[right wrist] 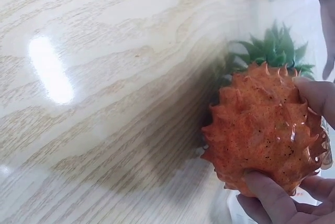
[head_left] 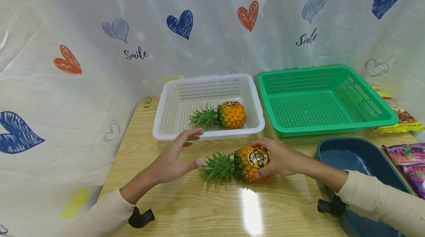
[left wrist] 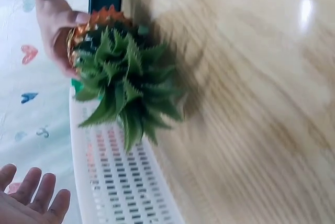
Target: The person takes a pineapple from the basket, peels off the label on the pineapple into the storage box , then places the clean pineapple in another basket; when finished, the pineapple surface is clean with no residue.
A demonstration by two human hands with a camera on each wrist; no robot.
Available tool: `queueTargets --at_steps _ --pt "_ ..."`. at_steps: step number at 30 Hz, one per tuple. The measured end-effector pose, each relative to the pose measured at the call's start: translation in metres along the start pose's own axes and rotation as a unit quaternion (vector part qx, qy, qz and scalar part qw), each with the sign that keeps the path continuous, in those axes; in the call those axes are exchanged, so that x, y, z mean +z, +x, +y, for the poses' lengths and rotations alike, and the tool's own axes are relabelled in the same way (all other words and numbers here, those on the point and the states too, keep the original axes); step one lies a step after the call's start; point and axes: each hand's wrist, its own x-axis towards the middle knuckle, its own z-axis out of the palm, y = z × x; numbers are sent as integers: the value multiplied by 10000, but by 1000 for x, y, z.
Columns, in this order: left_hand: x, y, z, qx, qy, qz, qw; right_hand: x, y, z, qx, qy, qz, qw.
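My right hand (head_left: 283,157) grips an orange pineapple (head_left: 245,163) by its fruit, which bears a round black-and-gold label. The right wrist view shows the base of this pineapple (right wrist: 261,130), with fingertips pressed to its spiky skin. Its green crown (left wrist: 125,82) points left toward my left hand (head_left: 169,161). That hand is held apart from the crown, fingers extended and thumb spread, with nothing in it. Behind the hands, a second pineapple (head_left: 234,115) lies on its side in a white basket (head_left: 209,134), its crown also to the left.
To the right of the white basket stands a green basket (head_left: 305,106). A dark blue basin (head_left: 348,159) is under and beside the right forearm. Colourful packets (head_left: 408,159) lie at the right edge. A small yellow item (head_left: 147,102) sits at the back left of the wooden table (head_left: 186,207).
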Motion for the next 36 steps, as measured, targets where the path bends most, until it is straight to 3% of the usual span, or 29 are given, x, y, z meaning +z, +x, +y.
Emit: queueTargets --at_steps 6,13,20,27,36 --pt "20 0 6 -298 -202 -435 9984 0 1 1 -69 66 -19 10000" --pt "42 7 3 -801 23 -689 9944 -2 -1 0 -57 98 -25 9999" --pt "61 16 -6 -905 148 -867 9920 -2 1 1 -113 94 -67 9999" --pt "70 22 -10 -1039 424 -1191 9865 1 1 1 -73 133 -133 9998" --pt "70 24 -16 -1092 391 -1355 9840 -1 1 -1 -20 71 -132 9999"
